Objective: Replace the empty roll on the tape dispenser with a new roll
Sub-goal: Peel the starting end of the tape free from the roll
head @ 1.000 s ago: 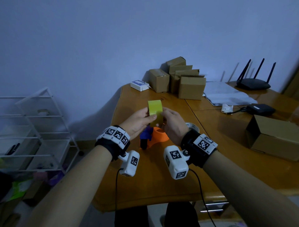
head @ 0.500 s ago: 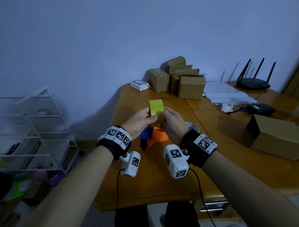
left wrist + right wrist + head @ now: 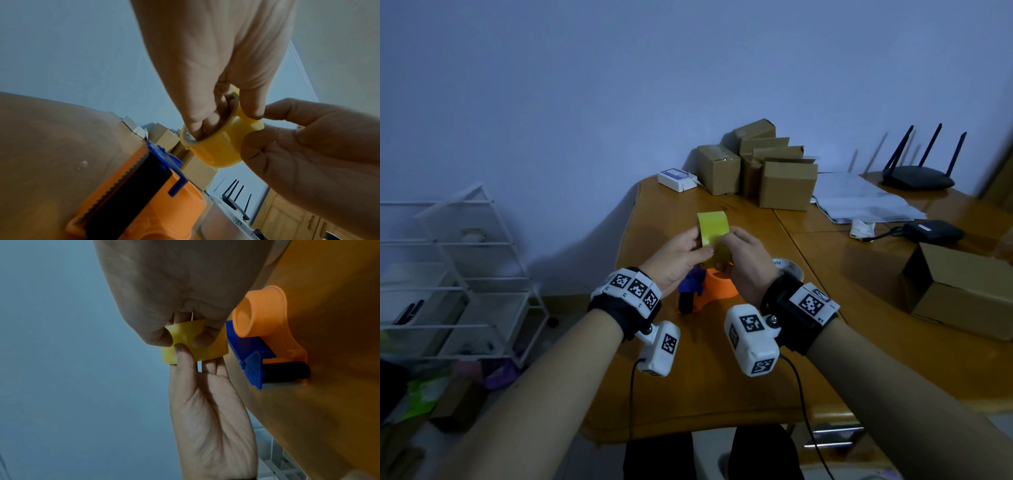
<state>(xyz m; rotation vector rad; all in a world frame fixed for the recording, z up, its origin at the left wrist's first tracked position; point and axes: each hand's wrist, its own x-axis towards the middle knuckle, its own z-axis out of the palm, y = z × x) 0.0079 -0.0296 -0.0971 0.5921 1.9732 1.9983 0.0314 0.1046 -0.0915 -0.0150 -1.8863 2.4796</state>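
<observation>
A yellow tape roll (image 3: 713, 226) is held up over the table between both hands. My left hand (image 3: 700, 248) grips it with fingers inside the core and the thumb on the outside, as the left wrist view shows on the roll (image 3: 218, 146). My right hand (image 3: 180, 337) pinches a peeled yellow strip (image 3: 186, 331) at the roll's face. Below the hands, the orange dispenser (image 3: 717, 289) with its blue flap (image 3: 251, 353) lies on the table; its orange hub (image 3: 246, 318) is bare.
A whitish printed roll (image 3: 788, 269) lies on the table by my right wrist. Cardboard boxes (image 3: 786, 183) stand at the back, another box (image 3: 962, 284) at right, with papers (image 3: 866, 202), a router (image 3: 917, 178) and a black adapter (image 3: 933, 231). A white wire rack (image 3: 465, 267) stands left of the table.
Both hands and the yellow roll have drifted very slightly to the right. The grips look the same and the dispenser has not moved.
</observation>
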